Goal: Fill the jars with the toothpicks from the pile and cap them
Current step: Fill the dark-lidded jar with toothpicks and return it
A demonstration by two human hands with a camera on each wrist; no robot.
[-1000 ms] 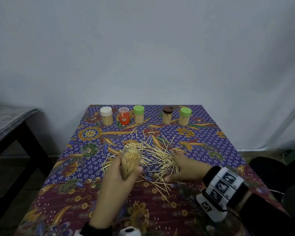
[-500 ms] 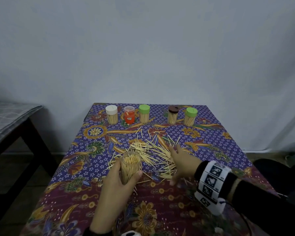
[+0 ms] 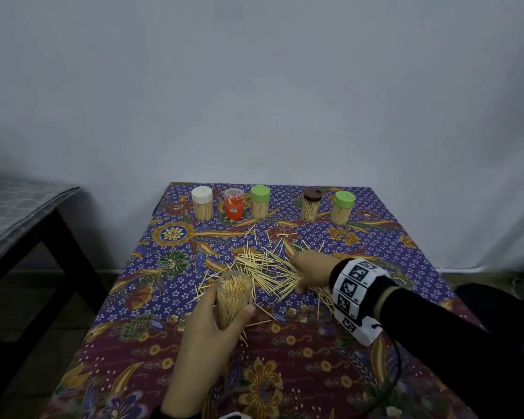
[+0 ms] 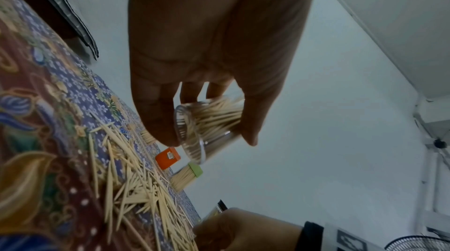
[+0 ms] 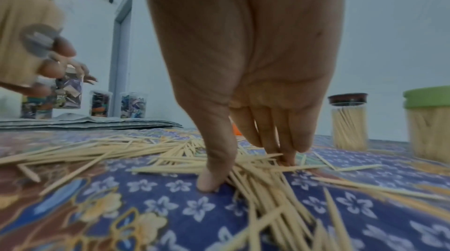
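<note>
The open jar (image 3: 234, 297) sits in the left hand (image 3: 208, 337), on the near side of the toothpick pile (image 3: 266, 267), nearest the person. Fingers and thumb wrap round its clear wall, and it is tipped with its uncapped mouth toward the pile, probably so that the next bunch can slide straight in. It already looks close to full of toothpicks; the left wrist view shows them packed inside up to the rim.

Just beyond the jar, on the right side of the pile, the right hand (image 3: 312, 269) is pressed down into the loose sticks. In the right wrist view its thumb and fingers (image 5: 287, 155) are drawn together over a bundle lying flat on the patterned cloth (image 3: 285, 373). That looks like gathering a bunch into line, since toothpicks that lie parallel will go into a narrow mouth far more easily. The pinch appears only partly closed, and whether the bundle is truly gripped I cannot tell.

Beyond the pile, along the far edge of the cloth, stand five capped jars: white (image 3: 202, 203), orange (image 3: 233, 203), green (image 3: 260, 201), brown (image 3: 311, 204) and a second green (image 3: 342, 207). They seem parked there as finished, clear of the working space. I see no loose cap for the open jar.
</note>
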